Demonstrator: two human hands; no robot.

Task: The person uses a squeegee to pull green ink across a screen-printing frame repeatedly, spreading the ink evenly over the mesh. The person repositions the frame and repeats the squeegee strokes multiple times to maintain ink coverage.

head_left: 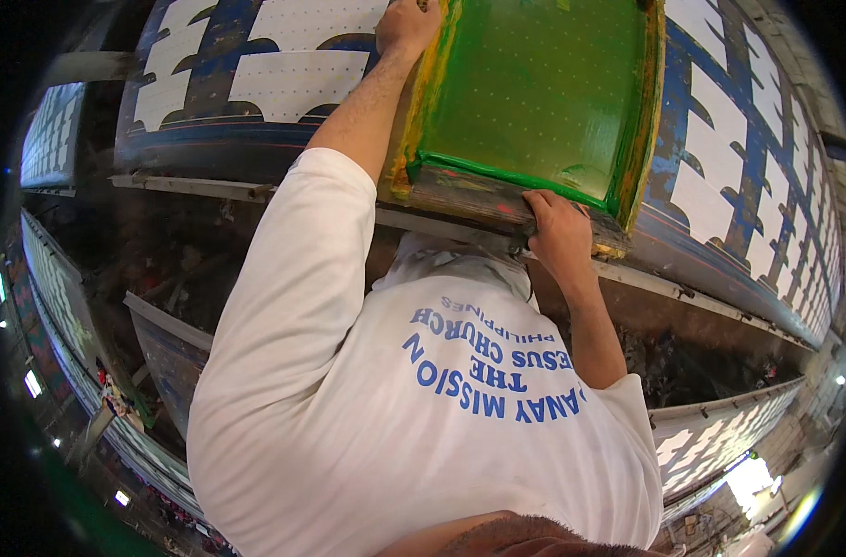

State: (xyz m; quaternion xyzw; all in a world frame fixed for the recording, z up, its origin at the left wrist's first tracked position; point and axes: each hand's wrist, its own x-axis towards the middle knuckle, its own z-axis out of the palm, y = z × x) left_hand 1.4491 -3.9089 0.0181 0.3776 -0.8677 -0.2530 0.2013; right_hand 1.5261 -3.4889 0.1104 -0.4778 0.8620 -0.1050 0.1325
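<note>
- Plainly, the right hand (pixel 560 227) is grasping the near rail of a green-meshed frame (pixel 460 197), its fingers lying over the stained edge.
- The left hand (pixel 406 30) is curling at the frame's left side, farther up; the view is cutting off its fingertips, so I cannot tell whether it is clasping the rail itself.
- The frame is lying over the patterned tabletop (pixel 214 137), its near end reaching the front edge, ahead of the white shirt (pixel 284 278).
- For clean handling, both hands should be pressing or lifting evenly, so neither corner is dragging; a skewed frame would probably be smearing colour, if the glossy green on the mesh (pixel 534 93) is wet.
- Fingers should be gripping only the rails, well clear of the mesh, while both eyes are checking that the frame is sitting square.
- White pieces (pixel 297 85) are lying in rows to either side, on a blue, dark-stained ground.
- A pale strip (pixel 195 190) is running along the tabletop's front.
- Behind, another long table (pixel 729 427) is carrying more pale shapes; cluttered, dark gaps are separating the rows, and bright light is entering at lower right.
</note>
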